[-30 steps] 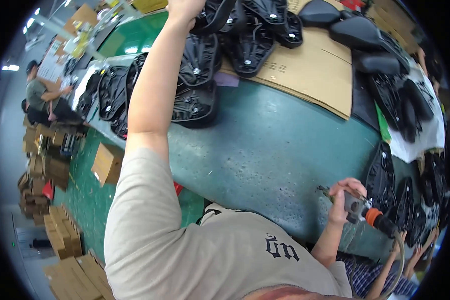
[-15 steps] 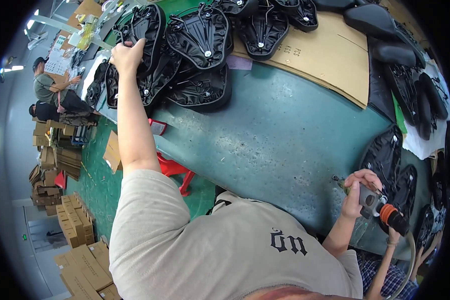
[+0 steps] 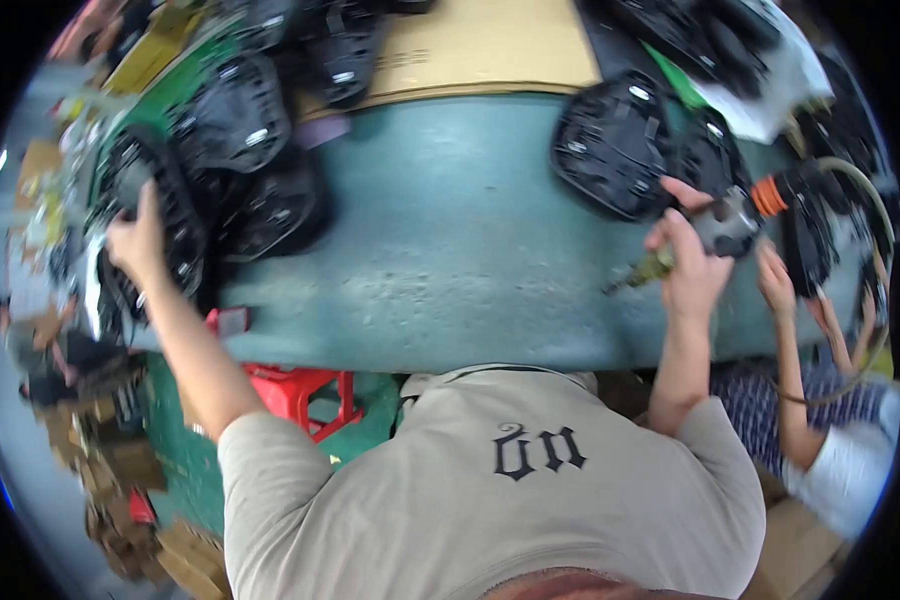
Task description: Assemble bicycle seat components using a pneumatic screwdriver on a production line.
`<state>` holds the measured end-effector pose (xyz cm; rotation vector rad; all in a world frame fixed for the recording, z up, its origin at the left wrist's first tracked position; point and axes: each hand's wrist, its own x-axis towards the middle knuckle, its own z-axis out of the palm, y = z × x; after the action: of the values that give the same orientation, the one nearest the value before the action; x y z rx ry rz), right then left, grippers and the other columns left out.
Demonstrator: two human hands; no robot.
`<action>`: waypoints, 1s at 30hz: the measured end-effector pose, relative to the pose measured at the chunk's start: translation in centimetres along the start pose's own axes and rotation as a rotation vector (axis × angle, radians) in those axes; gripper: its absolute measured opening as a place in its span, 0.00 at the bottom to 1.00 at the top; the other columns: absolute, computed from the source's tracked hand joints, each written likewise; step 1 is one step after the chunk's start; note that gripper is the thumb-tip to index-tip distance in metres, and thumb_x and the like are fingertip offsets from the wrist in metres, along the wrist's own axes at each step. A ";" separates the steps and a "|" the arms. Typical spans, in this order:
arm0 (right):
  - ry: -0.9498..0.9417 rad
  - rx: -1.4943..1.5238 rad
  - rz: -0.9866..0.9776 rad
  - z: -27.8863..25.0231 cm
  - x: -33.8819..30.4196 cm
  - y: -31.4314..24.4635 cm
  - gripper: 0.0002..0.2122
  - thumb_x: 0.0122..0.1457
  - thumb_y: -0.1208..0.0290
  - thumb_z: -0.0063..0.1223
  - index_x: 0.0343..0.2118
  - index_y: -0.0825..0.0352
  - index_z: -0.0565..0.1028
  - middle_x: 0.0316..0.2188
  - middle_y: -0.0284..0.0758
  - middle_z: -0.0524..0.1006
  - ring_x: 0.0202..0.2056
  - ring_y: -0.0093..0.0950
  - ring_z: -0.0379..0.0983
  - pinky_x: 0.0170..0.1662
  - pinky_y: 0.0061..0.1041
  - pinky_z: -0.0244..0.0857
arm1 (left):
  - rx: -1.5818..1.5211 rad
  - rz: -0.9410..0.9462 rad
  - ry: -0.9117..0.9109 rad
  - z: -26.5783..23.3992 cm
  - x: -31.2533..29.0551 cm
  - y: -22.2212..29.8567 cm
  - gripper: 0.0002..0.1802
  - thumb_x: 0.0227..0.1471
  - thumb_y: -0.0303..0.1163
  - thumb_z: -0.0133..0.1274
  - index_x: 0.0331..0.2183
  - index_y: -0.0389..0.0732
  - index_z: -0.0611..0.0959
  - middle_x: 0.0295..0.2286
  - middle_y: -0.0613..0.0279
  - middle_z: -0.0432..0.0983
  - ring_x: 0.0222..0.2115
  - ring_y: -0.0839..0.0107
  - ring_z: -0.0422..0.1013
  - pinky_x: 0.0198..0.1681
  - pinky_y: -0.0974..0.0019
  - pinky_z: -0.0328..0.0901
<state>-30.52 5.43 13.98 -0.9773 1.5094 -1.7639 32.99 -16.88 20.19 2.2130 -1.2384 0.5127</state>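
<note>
So, head view, the only one we've got. Biggest change from half a second ago: the whole scene has swung round. The table [image 3: 450,230] sat slanted then; now its near edge runs pretty much straight across in front of us, and more of the right side shows.

Our left hand [image 3: 138,240] is still out at the far left, by the black seat [image 3: 177,205] at the left end of the pile, underside up. Thumb's sticking up and the fingers look to be against its near edge, but it's blurry, so we can't tell if they've really got hold of it.

Our right hand [image 3: 695,265] hasn't let go of the tool [image 3: 728,225], the one with the orange band, fingers wrapped round it. Its tip points left over the table, touching no seat, so we'd say the tool's idle right now and the left hand has the active part.

Over on the right, another seat [image 3: 605,140] lies just beyond the tool, now in fuller view, with a co-worker's hand [image 3: 775,280] near ours. Cardboard [image 3: 480,45] is at the far side, between the two lots of seats.
</note>
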 end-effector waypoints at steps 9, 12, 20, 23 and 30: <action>-0.034 -0.020 0.047 -0.9 0.9 2.5 0.16 0.62 0.79 0.53 0.53 0.76 0.70 0.55 0.45 0.76 0.22 0.21 0.73 0.27 0.22 0.69 | -0.199 0.136 0.067 -5.9 3.7 -1.1 0.31 0.37 0.49 0.64 0.36 0.30 0.85 0.36 0.38 0.82 0.41 0.47 0.79 0.48 0.57 0.71; -0.051 -0.085 0.094 -0.5 1.4 2.5 0.14 0.61 0.79 0.54 0.49 0.75 0.70 0.61 0.45 0.73 0.22 0.21 0.73 0.26 0.23 0.69 | -0.123 0.160 0.055 -8.2 7.6 -4.0 0.29 0.37 0.50 0.64 0.32 0.30 0.86 0.31 0.41 0.83 0.36 0.50 0.80 0.45 0.57 0.73; -0.092 -0.175 0.131 1.9 1.9 2.4 0.12 0.60 0.78 0.56 0.45 0.73 0.71 0.59 0.45 0.73 0.21 0.21 0.72 0.25 0.22 0.67 | 0.321 0.210 -0.138 -2.3 8.5 -7.6 0.52 0.40 0.72 0.63 0.51 0.36 0.78 0.56 0.47 0.71 0.61 0.54 0.64 0.58 0.35 0.59; -0.093 -0.216 0.119 1.9 2.3 2.7 0.14 0.60 0.78 0.55 0.48 0.74 0.72 0.58 0.44 0.74 0.21 0.21 0.72 0.25 0.23 0.67 | 0.323 0.229 -0.067 -1.6 7.0 -7.1 0.55 0.42 0.73 0.61 0.56 0.37 0.73 0.58 0.49 0.69 0.64 0.54 0.60 0.60 0.29 0.53; -0.163 -0.295 0.186 2.7 2.2 2.5 0.20 0.59 0.78 0.59 0.55 0.73 0.72 0.37 0.31 0.75 0.21 0.19 0.71 0.25 0.23 0.68 | 0.264 0.240 0.021 -1.2 5.4 -8.1 0.56 0.45 0.71 0.59 0.60 0.35 0.72 0.58 0.46 0.70 0.63 0.53 0.61 0.63 0.31 0.48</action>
<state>-29.47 1.79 12.05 -1.0560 1.7243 -1.3245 42.62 -16.15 21.95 2.2743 -1.5090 0.8335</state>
